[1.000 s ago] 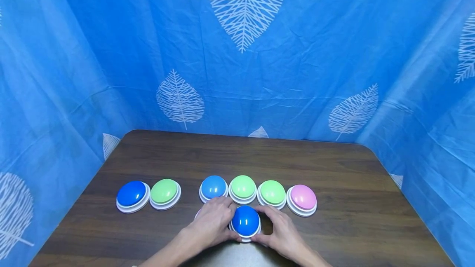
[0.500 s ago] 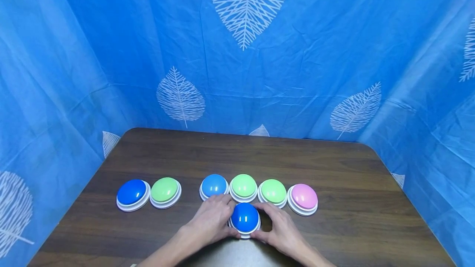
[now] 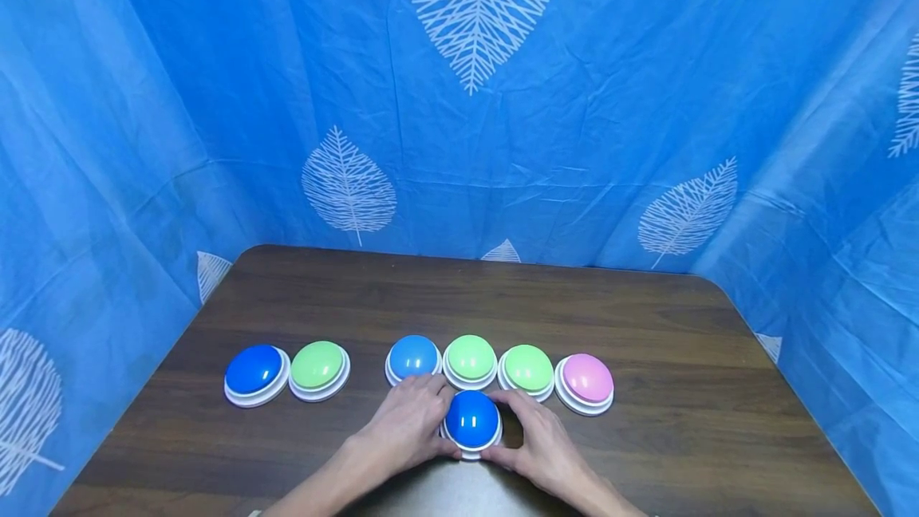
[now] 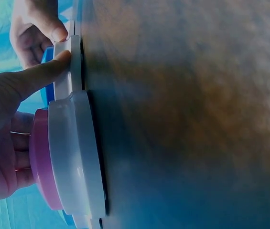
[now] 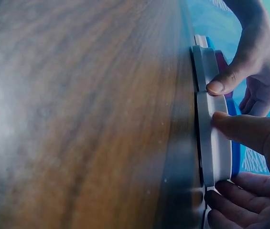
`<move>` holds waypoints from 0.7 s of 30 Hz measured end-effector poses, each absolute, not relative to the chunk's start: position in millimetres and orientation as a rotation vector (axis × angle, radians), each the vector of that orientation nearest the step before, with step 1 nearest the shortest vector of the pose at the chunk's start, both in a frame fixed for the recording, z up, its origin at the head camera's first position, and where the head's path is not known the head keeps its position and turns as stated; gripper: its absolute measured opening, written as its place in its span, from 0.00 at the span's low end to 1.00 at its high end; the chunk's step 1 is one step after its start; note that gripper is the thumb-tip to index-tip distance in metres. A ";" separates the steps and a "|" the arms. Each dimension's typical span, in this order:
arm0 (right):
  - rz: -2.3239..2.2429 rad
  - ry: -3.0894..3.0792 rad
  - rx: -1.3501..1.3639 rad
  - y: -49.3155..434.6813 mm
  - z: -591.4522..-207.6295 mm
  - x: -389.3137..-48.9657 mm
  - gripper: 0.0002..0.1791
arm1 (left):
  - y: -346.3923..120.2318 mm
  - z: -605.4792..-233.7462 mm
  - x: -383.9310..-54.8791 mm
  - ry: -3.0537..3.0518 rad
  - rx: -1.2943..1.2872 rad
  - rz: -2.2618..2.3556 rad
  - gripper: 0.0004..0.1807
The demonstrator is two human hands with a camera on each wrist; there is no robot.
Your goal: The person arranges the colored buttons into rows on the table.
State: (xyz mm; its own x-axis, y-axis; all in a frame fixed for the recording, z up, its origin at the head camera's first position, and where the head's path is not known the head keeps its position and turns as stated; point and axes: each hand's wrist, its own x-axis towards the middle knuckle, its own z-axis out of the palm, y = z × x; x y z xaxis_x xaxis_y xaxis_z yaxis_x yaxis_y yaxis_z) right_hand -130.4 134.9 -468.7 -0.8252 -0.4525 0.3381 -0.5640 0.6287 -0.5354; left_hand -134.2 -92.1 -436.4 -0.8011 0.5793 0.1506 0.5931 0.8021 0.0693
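A dark blue push button on a white round base (image 3: 472, 420) sits at the front middle of the table, held between both hands. My left hand (image 3: 411, 420) grips its left side, thumb at the front of the base. From the right, my right hand (image 3: 537, 441) grips it with thumb in front and fingers round the far side. In the left wrist view a pink button (image 4: 43, 162) stands beside the blue one under my left palm; the hand hides it in the head view. Just behind are a lighter blue button (image 3: 413, 356) and a green button (image 3: 471, 357).
The back row continues rightward with another green button (image 3: 527, 369) and a pink button (image 3: 588, 379). Farther left stand a dark blue button (image 3: 254, 369) and a green button (image 3: 317, 365), side by side. A blue leaf-print curtain (image 3: 459, 142) surrounds the brown wooden table (image 3: 646, 325).
The held dark blue button has shifted slightly away from me, toward the back row, with both hands moving along. The other visible buttons keep their places; the head view tilts a little.
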 end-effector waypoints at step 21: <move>0.943 -2.673 0.900 138.6 -468.4 -132.2 0.35 | -93.3 -434.6 -130.3 -2.842 -0.939 -0.139 0.39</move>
State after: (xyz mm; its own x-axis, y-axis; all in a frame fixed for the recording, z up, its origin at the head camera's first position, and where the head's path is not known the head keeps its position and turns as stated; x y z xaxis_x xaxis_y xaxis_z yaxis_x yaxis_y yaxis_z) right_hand -132.2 138.6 -468.4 -0.8042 -0.4869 0.3409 -0.5930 0.6185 -0.5155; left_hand -130.3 -93.3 -434.6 -0.7940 0.5848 0.1661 0.5981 0.8003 0.0419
